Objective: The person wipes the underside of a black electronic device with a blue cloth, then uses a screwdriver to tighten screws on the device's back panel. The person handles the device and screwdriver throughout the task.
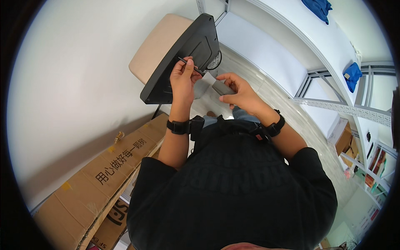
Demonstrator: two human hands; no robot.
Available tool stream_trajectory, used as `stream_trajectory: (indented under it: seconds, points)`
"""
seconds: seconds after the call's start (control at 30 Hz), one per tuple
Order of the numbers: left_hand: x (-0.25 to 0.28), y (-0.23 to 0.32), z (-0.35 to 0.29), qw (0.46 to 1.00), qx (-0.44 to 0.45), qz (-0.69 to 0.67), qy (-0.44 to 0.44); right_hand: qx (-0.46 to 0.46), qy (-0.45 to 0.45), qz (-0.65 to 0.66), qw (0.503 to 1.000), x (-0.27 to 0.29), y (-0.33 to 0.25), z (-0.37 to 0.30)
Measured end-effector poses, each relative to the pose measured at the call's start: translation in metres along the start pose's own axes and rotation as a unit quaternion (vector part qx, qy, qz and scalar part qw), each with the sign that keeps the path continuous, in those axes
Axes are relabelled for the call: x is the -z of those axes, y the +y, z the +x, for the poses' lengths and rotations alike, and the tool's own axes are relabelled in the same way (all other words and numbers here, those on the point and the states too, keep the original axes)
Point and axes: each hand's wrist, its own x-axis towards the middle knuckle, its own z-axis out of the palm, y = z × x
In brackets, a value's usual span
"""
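Note:
My left hand (183, 81) is closed in a pinch on a thin black rod (198, 71), its tip slanting down toward my right hand. My right hand (241, 93) is closed round a small grey block-shaped thing (223, 88), gripped between thumb and fingers. A pale, flat piece (209, 79) lies between the rod's lower end and the grey block; whether it belongs to either cannot be made out. Just behind my left hand stands a large black plastic panel (160, 77), tilted, with a raised outline on its face. A beige rounded piece (156, 43) adjoins its far left side.
A long brown cardboard box (89, 191) lies along the wall at lower left, with another carton (110, 225) beneath it. White metal-framed shelving (325, 102) curves along the right, holding blue cloth bundles (352, 77) and boxes (342, 135). A dark cable (216, 62) loops beside the panel.

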Motion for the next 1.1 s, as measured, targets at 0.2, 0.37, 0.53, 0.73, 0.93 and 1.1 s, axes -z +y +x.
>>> stream_trajectory:
  seconds: [0.2, 0.37, 0.53, 0.73, 0.93, 1.1]
  points:
    - [-0.006, 0.006, -0.002, 1.000, 0.014, -0.019, 0.009, -0.111, -0.097, 0.349, 0.925, 0.012, -0.006, 0.001]
    - [-0.006, 0.006, -0.003, 0.998, 0.004, -0.063, -0.022, -0.096, -0.115, 0.283, 0.947, 0.013, -0.009, 0.000]
    - [-0.003, 0.006, 0.002, 0.999, 0.021, -0.047, -0.016, 0.017, -0.026, 0.036, 0.999, 0.004, 0.003, 0.004]
    - [0.001, 0.003, 0.002, 0.998, 0.001, -0.064, -0.008, -0.093, -0.084, 0.225, 0.966, 0.003, -0.009, 0.003]
    - [-0.007, 0.005, -0.001, 0.997, -0.009, -0.079, -0.001, -0.113, -0.131, 0.308, 0.935, 0.012, -0.003, 0.003]
    - [-0.003, 0.002, 0.001, 0.997, 0.007, -0.070, 0.008, -0.039, -0.026, 0.132, 0.990, 0.005, 0.001, 0.000]
